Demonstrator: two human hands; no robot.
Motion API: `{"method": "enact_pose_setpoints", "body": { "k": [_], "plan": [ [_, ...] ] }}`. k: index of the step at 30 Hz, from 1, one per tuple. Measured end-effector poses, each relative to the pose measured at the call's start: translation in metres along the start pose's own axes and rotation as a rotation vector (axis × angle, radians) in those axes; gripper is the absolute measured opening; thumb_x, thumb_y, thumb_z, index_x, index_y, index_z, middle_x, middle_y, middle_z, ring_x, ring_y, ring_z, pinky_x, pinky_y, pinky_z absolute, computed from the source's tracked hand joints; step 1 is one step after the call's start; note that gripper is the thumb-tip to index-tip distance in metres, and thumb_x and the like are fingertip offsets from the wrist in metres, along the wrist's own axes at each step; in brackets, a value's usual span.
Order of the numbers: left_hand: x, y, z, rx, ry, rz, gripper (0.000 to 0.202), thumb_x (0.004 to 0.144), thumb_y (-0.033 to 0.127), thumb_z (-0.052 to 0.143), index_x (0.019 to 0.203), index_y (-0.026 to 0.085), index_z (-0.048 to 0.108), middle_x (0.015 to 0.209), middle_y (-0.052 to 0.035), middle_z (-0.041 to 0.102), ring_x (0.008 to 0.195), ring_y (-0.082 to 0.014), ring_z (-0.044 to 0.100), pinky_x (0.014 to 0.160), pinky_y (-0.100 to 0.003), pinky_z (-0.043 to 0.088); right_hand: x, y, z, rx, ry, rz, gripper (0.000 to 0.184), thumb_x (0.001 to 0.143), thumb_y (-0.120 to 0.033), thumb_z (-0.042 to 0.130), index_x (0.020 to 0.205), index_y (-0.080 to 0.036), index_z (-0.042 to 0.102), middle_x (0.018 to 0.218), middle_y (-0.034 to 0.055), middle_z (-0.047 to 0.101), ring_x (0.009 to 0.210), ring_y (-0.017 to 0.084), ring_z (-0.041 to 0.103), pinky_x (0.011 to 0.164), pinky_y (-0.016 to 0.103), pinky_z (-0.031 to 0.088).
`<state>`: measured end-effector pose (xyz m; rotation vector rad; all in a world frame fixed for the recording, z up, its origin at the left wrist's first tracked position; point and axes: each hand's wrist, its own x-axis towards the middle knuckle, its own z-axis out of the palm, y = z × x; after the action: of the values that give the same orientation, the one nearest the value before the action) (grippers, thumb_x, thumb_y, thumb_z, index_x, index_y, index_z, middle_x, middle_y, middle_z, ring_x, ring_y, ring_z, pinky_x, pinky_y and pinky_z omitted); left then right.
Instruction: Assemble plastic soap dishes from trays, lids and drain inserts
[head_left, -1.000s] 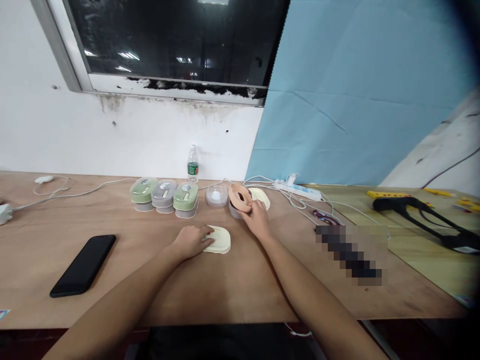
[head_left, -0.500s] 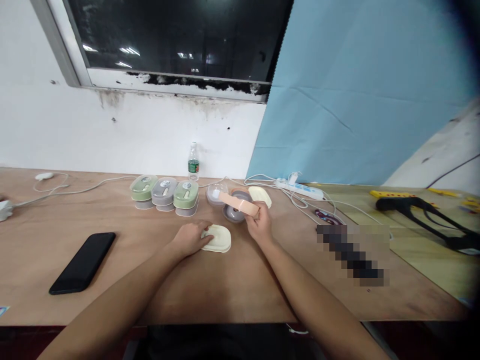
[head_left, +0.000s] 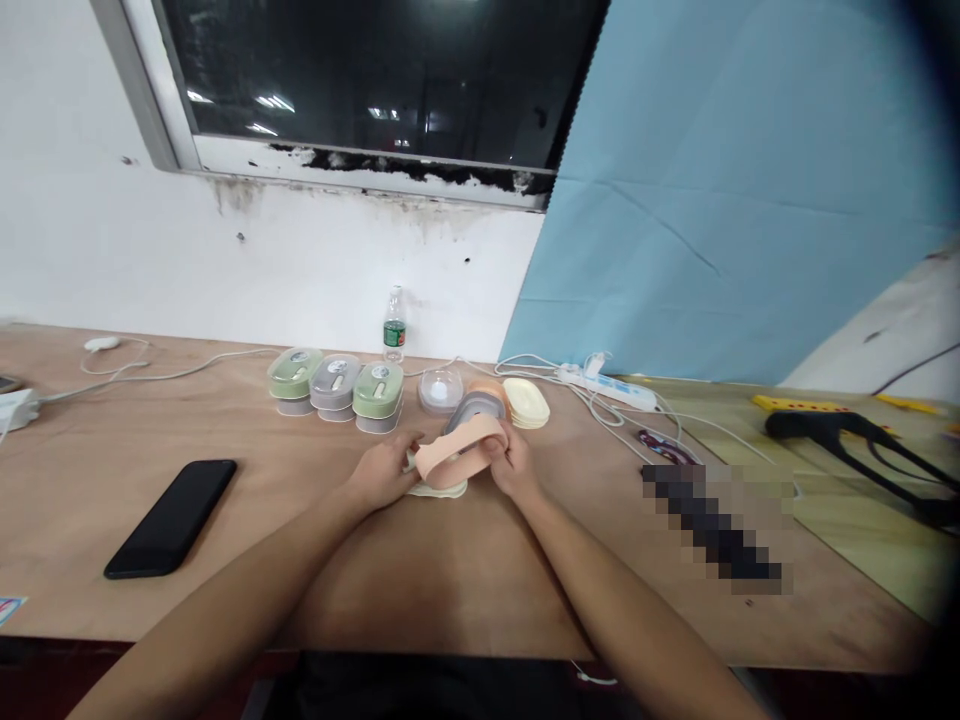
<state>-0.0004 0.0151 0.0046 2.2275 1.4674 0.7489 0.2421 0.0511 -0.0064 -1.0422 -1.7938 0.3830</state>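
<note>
Peach ring (head_left: 459, 440): tilted above cream lid (head_left: 442, 491).
Right hand (head_left: 517, 470): pinching ring's right end.
Left hand (head_left: 381, 476): half-curled at lid; grip unclear.
Ring-to-lid: apparently alignment; next move calls for levelling.

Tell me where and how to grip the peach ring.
Probably pinch the peach ring at its left end, coming from the left and straddling the wall: that wall looks thin, the middle is open, and the right hand holds the opposite end.
</note>
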Motion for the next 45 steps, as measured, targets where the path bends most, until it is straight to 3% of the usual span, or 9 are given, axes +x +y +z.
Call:
{"method": "enact_pose_setpoints", "body": {
  "k": [5, 9, 13, 17, 22, 26, 37, 41, 45],
  "plan": [
    [0.001, 0.001, -0.004, 0.067, 0.049, -0.001, 0.042, 0.085, 0.031, 0.052, 0.127, 0.024, 0.051, 0.118, -0.005, 0.064, 0.098, -0.0209, 0.063, 0.085, -0.032, 0.048, 0.005, -0.01, -0.003, -0.021, -0.055, 0.168, 0.052, 0.09, -0.062, 0.033, 0.076, -0.02, 0.06, 0.069, 0.0054, 0.065, 0.065, 0.022, 0.059, 0.056, 0.03, 0.042],
    [0.002, -0.007, -0.007, 0.119, 0.117, -0.073, 0.037, 0.09, 0.036, 0.045, 0.122, 0.021, 0.055, 0.116, -0.0077, 0.064, 0.102, -0.0228, 0.062, 0.084, -0.033, 0.048, 0.007, -0.019, -0.002, 0.08, -0.312, 0.316, 0.064, 0.091, -0.066, 0.024, 0.056, -0.02, 0.053, 0.048, 0.0038, 0.057, 0.049, 0.019, 0.055, 0.047, 0.028, 0.038],
    [0.004, -0.017, -0.005, 0.136, 0.06, -0.129, 0.042, 0.09, 0.042, 0.045, 0.125, 0.02, 0.054, 0.123, -0.0093, 0.062, 0.101, -0.0245, 0.063, 0.081, -0.034, 0.049, 0.004, -0.024, -0.001, 0.13, -0.482, 0.373, 0.065, 0.09, -0.067, 0.027, 0.052, -0.021, 0.049, 0.037, 0.0008, 0.048, 0.036, 0.016, 0.049, 0.04, 0.026, 0.032],
    [0.005, -0.019, -0.003, 0.146, -0.003, -0.13, 0.042, 0.088, 0.042, 0.05, 0.124, 0.022, 0.054, 0.123, -0.0077, 0.063, 0.107, -0.0248, 0.061, 0.086, -0.033, 0.047, 0.005, -0.022, -0.003, 0.047, -0.44, 0.295, 0.06, 0.09, -0.065, 0.031, 0.055, -0.021, 0.05, 0.042, 0.0005, 0.052, 0.04, 0.015, 0.05, 0.041, 0.025, 0.033],
    [0.005, -0.016, -0.003, 0.154, -0.04, -0.101, 0.038, 0.083, 0.036, 0.055, 0.12, 0.026, 0.056, 0.115, -0.0044, 0.067, 0.097, -0.0229, 0.064, 0.076, -0.03, 0.048, 0.01, -0.016, -0.006, -0.12, -0.303, 0.203, 0.055, 0.093, -0.059, 0.029, 0.067, -0.02, 0.057, 0.056, 0.0028, 0.061, 0.054, 0.018, 0.057, 0.051, 0.027, 0.038],
    [0.005, -0.014, -0.004, 0.169, -0.02, -0.053, 0.031, 0.087, 0.034, 0.049, 0.114, 0.025, 0.058, 0.104, -0.004, 0.069, 0.089, -0.021, 0.065, 0.07, -0.028, 0.047, 0.013, -0.014, -0.008, -0.176, -0.182, 0.212, 0.056, 0.094, -0.059, 0.026, 0.064, -0.021, 0.055, 0.058, 0.0043, 0.062, 0.06, 0.021, 0.059, 0.055, 0.029, 0.039],
    [0.004, -0.019, -0.006, -0.036, 0.053, -0.055, 0.052, 0.098, 0.047, 0.02, 0.127, 0.019, 0.053, 0.124, -0.0083, 0.063, 0.114, -0.0237, 0.059, 0.096, -0.036, 0.044, 0.01, -0.004, 0.001, -0.183, -0.404, 0.373, 0.066, 0.09, -0.066, 0.026, 0.051, -0.02, 0.051, 0.055, 0.0074, 0.062, 0.056, 0.021, 0.059, 0.05, 0.027, 0.035],
    [0.003, -0.019, -0.006, -0.054, -0.037, 0.012, 0.056, 0.093, 0.053, 0.033, 0.134, 0.017, 0.046, 0.121, -0.0099, 0.064, 0.105, -0.0245, 0.063, 0.089, -0.036, 0.047, 0.007, -0.006, 0.004, -0.215, -0.421, 0.399, 0.067, 0.09, -0.068, 0.026, 0.063, -0.017, 0.061, 0.067, 0.0126, 0.068, 0.065, 0.023, 0.063, 0.055, 0.028, 0.039],
    [0.001, -0.013, -0.006, -0.024, -0.101, 0.018, 0.074, 0.078, 0.064, 0.055, 0.138, 0.021, 0.041, 0.122, -0.0097, 0.063, 0.098, -0.0274, 0.064, 0.08, -0.036, 0.05, 0.007, -0.011, 0.004, -0.402, -0.459, 0.471, 0.076, 0.09, -0.07, 0.022, 0.076, -0.011, 0.067, 0.078, 0.0177, 0.07, 0.074, 0.023, 0.065, 0.063, 0.028, 0.04]
  ]
}}
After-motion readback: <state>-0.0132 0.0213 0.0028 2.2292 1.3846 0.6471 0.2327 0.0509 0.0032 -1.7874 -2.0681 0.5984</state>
